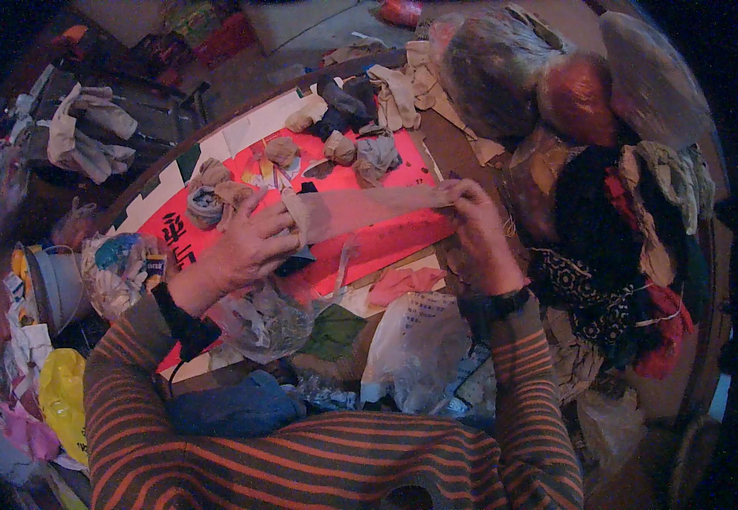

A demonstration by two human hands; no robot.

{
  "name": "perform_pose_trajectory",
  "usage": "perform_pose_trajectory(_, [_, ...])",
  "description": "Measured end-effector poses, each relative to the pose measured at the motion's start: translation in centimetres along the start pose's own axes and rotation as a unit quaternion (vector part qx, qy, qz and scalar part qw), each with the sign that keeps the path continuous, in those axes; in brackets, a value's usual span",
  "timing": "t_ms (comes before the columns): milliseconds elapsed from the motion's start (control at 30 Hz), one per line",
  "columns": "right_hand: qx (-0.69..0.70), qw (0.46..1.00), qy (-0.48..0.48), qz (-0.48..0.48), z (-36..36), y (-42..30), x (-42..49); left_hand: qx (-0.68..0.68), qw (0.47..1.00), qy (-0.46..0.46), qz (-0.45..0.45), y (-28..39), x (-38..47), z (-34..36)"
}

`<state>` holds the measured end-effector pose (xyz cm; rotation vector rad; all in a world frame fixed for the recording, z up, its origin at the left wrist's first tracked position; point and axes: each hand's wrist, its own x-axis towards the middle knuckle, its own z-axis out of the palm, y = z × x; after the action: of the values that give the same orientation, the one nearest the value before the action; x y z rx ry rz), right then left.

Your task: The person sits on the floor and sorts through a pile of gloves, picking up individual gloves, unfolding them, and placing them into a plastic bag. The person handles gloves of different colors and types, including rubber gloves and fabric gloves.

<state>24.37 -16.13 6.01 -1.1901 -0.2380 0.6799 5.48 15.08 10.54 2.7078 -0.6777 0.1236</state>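
A sheer beige stocking [369,213] is stretched taut between my hands over a red paper sheet [369,245]. My left hand [251,239] is at its wide cuff, fingers spread; whether some fingers are inside the cuff cannot be told. My right hand [480,223] pinches the narrow far end between thumb and fingers. Balled-up beige stockings [281,152] lie on the red sheet beyond my hands, with a grey bundle [378,156] and a rolled grey-and-beige bundle [206,203] close to my left hand. Dark socks [343,105] lie at the far edge.
Full plastic bags [496,64] stand at the far right, beside dark clothing [592,191] and patterned fabric [573,280]. Crumpled clear plastic [267,322] and a white printed plastic bag [413,350] lie near me. A light bucket [56,284] and a yellow bag [63,395] are at left.
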Motion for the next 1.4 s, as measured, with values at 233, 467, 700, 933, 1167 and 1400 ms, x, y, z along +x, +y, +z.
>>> perform_pose_trajectory(233, [-0.088,0.959,-0.244,0.117,7.3,4.1,-2.2,-0.468,0.869,0.001,-0.162,4.3,1.7,7.5])
perform_pose_trajectory(467, [-0.257,0.947,-0.141,0.13,4.8,4.4,0.4,-0.5,0.808,-0.071,-0.304,1.9,2.9,7.5])
perform_pose_trajectory(700, [-0.686,0.719,-0.023,-0.104,3.2,7.6,6.3,-0.393,0.854,-0.077,-0.331,-0.4,5.3,7.9])
perform_pose_trajectory(933, [-0.022,0.987,-0.075,0.142,5.3,5.9,5.4,-0.316,0.89,-0.029,-0.328,-2.5,6.4,7.6])
perform_pose_trajectory(1167, [0.021,0.969,-0.21,0.126,6.7,1.4,2.4,-0.783,0.506,-0.031,-0.36,-0.8,6.8,4.1])
perform_pose_trajectory(1400, [0.013,0.962,-0.194,0.19,7.1,0.4,0.6,-0.7,0.62,0.023,-0.352,-1.8,7.7,5.5])
